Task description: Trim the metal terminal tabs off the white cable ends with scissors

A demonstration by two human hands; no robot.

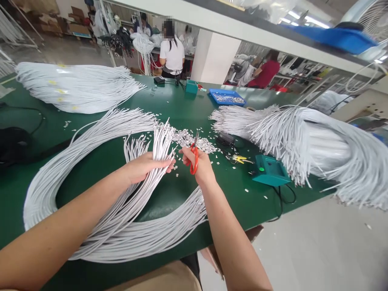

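Observation:
A thick bundle of white cables (151, 178) is gripped in my left hand (145, 165), its cut ends fanning upward past the thumb. My right hand (200, 161) is closed around scissors (194, 163) with red handles, the blades pointing up and away from me. A small gap separates the two hands. The rest of the cables loops around on the green table (169, 206), curving to the left and back toward the front edge. Just beyond my hands lies a heap of small white and silvery scraps (203, 144).
A large white cable bundle (75, 89) lies at the back left, another (321, 141) at the right. Near the right are a teal box (270, 169) and yellow-handled pliers (239, 159). A blue tray (226, 97) stands behind. A shelf beam (242, 30) crosses overhead; people work beyond.

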